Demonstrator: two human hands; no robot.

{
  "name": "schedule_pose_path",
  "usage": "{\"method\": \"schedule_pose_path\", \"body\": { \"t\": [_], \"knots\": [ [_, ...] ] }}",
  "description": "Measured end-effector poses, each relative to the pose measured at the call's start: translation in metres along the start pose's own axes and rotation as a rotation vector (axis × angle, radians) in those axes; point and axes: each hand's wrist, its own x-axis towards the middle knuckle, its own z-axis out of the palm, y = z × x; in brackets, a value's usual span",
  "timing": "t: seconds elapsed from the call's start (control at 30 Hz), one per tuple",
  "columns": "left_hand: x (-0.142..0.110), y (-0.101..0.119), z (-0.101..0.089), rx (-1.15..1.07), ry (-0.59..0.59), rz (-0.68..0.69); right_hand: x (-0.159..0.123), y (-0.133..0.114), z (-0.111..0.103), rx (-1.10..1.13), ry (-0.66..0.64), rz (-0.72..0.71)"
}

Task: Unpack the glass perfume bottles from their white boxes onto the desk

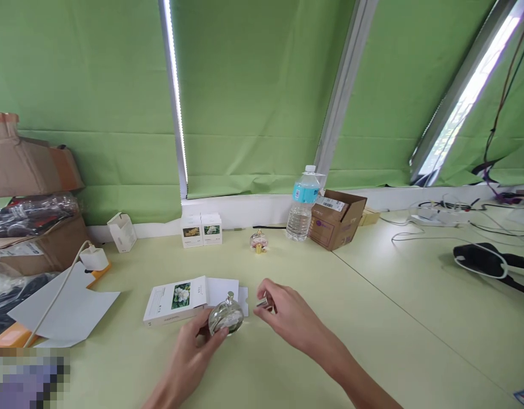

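Left hand [187, 360]: curled firmly round a perfume bottle [226, 318].
Right hand [287, 318]: fingers pinching a silver cap [262, 303].
Rest: white box [175, 301] just behind, lower centre.

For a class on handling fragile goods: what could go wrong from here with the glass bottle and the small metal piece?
The round glass perfume bottle, held by the left hand near the hard table top, could chip or break if it slipped. The small silver metal piece, pinched by the right hand, could drop and roll away. The open white carton lies right beside the bottle, so it might get knocked.
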Motion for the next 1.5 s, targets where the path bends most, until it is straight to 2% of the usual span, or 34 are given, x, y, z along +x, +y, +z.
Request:
{"method": "schedule_pose_path", "body": {
  "t": [0.13,0.33,0.47,0.57,0.63,0.77,0.87,1.0,1.17,1.37,1.43,1.5],
  "knots": [
    [0.002,0.0,-0.002,-0.177,-0.031,-0.027,0.0,0.013,0.015,-0.151,-0.15,-0.074],
    [0.004,-0.003,-0.002,-0.257,-0.069,-0.038,-0.006,0.013,0.03,-0.218,-0.199,-0.158],
    [0.006,-0.006,-0.003,-0.286,-0.084,-0.044,-0.005,0.013,0.03,-0.191,-0.23,-0.109],
    [0.006,-0.006,-0.004,-0.287,-0.097,-0.032,-0.004,0.01,0.021,-0.149,-0.24,-0.094],
    [0.005,-0.006,-0.004,-0.294,-0.105,-0.023,-0.003,0.005,0.012,-0.105,-0.208,-0.088],
    [0.006,-0.007,-0.004,-0.281,-0.103,-0.011,-0.002,-0.005,0.002,0.031,-0.043,-0.078],
    [0.006,-0.007,-0.004,-0.267,-0.102,0.01,-0.003,-0.012,0.007,0.161,0.048,-0.195],
    [0.005,-0.005,-0.004,-0.272,-0.125,0.019,-0.006,-0.018,0.02,0.216,0.116,-0.323],
    [0.003,0.0,-0.005,-0.243,-0.163,0.018,-0.006,-0.019,0.029,0.221,0.132,-0.4],
    [0.005,-0.003,-0.006,-0.261,-0.139,0.006,-0.004,-0.016,0.021,0.248,0.215,-0.363],
    [0.006,-0.005,-0.007,-0.287,-0.105,-0.021,-0.003,-0.013,0.018,0.194,0.176,-0.304],
    [0.008,-0.006,-0.008,-0.314,-0.058,-0.06,-0.002,-0.008,0.018,0.1,0.08,-0.27]
  ]
}}
